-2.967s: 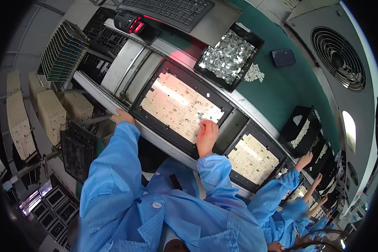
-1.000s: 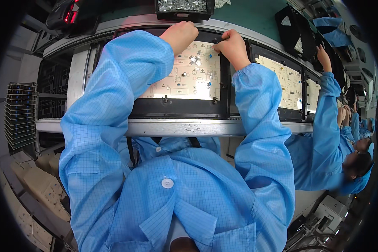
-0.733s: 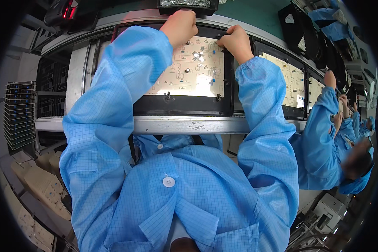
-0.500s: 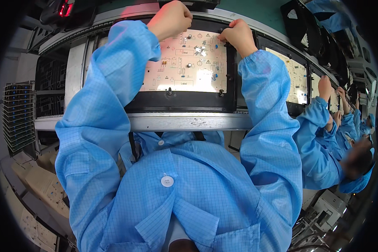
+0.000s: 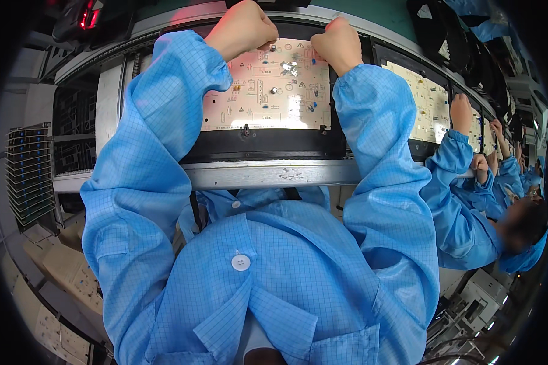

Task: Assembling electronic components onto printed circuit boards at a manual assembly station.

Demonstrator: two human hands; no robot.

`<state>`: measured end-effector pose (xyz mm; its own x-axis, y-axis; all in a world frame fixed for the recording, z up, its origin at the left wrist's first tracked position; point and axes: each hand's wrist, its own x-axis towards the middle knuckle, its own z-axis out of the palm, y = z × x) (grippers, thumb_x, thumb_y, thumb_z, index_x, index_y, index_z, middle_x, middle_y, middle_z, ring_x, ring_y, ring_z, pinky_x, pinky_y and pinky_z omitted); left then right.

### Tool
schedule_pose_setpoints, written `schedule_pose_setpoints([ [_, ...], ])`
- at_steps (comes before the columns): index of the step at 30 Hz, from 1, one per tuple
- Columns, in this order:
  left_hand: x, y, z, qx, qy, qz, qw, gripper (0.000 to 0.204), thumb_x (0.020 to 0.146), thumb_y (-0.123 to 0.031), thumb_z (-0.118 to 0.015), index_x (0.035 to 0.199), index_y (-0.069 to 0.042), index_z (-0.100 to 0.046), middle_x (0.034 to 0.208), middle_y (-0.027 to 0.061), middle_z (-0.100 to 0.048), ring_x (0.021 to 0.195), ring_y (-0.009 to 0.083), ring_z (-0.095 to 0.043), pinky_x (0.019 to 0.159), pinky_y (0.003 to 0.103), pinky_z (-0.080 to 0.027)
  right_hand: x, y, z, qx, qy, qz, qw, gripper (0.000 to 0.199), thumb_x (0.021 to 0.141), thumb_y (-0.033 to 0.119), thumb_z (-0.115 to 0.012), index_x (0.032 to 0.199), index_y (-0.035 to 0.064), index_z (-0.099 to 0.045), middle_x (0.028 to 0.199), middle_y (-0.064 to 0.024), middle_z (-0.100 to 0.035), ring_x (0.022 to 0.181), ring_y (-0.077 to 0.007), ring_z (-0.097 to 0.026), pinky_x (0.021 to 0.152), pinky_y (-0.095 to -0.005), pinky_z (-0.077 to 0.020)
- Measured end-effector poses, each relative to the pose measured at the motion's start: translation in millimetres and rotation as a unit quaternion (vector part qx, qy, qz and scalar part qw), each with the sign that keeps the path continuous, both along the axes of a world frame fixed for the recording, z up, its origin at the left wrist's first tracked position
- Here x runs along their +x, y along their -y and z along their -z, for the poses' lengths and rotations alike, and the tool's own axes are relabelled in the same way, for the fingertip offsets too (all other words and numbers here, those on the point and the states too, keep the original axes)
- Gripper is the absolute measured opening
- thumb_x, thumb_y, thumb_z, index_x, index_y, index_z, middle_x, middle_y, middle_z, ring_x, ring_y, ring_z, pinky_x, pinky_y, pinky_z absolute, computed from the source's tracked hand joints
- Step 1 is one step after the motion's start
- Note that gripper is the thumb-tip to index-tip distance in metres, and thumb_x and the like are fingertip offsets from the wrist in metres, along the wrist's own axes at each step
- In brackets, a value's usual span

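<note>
A pale circuit board [image 5: 225, 112] with printed outlines and small components lies in a black carrier frame [image 5: 237, 148]. Over its far left part, my left hand [image 5: 242, 29] is closed with fingertips pinched just beside a small round dark component [image 5: 273, 48]. My right hand [image 5: 338, 45] is curled closed above the board's far right corner, near a blue component [image 5: 315, 61]. Whatever either hand's fingers hold is hidden or too small to name. Shiny metal parts [image 5: 289, 68] stand on the board between the hands.
A metal rail [image 5: 274, 174] runs along the line's near side. More boards in frames [image 5: 429, 106] continue to the right, where co-workers in blue sleeves [image 5: 453, 155] reach in. A rack of stacked boards [image 5: 29, 173] stands at left. Dark bins [image 5: 441, 36] line the far right.
My right hand has moved slightly left and away from me along the board's far edge. My left hand stays over the board's far left part, still pinched.
</note>
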<state>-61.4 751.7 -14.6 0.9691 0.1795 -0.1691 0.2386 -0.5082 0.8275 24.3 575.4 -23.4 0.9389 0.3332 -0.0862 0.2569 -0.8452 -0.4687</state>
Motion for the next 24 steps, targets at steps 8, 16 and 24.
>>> schedule_pose_setpoints([
  [8,20,22,-2,0.052,-0.042,0.024,0.997,0.02,0.081,-0.01,-0.063,0.071,0.006,-0.067,0.064,0.0096,-0.064,0.056,0.0131,-0.06,0.053,0.028,-0.049,13,25,25,0.077,0.072,-0.013,0.994,0.028,0.076,0.012,-0.074,0.096,-0.0036,-0.062,0.081,-0.0152,-0.07,0.071,-0.0235,-0.069,0.065,-0.0341,-0.054],
  [16,45,45,12,0.074,-0.067,-0.005,0.995,0.023,0.065,-0.015,-0.061,0.071,0.007,-0.069,0.068,0.0228,-0.065,0.064,0.0323,-0.066,0.064,0.038,-0.052,-20,75,-3,0.494,-0.156,0.032,0.855,0.02,0.094,0.0,-0.056,0.112,-0.0078,-0.059,0.098,-0.0132,-0.069,0.086,-0.0158,-0.067,0.08,-0.0254,-0.0542],
  [24,60,58,24,0.095,-0.094,0.0,0.991,0.029,0.069,-0.018,-0.062,0.078,0.009,-0.069,0.08,0.0251,-0.067,0.075,0.0334,-0.069,0.071,0.038,-0.053,-32,107,-9,0.489,-0.155,0.105,0.852,0.027,0.094,0.005,-0.062,0.117,-0.0076,-0.061,0.096,-0.012,-0.069,0.086,-0.0184,-0.07,0.081,-0.0268,-0.0567],
])
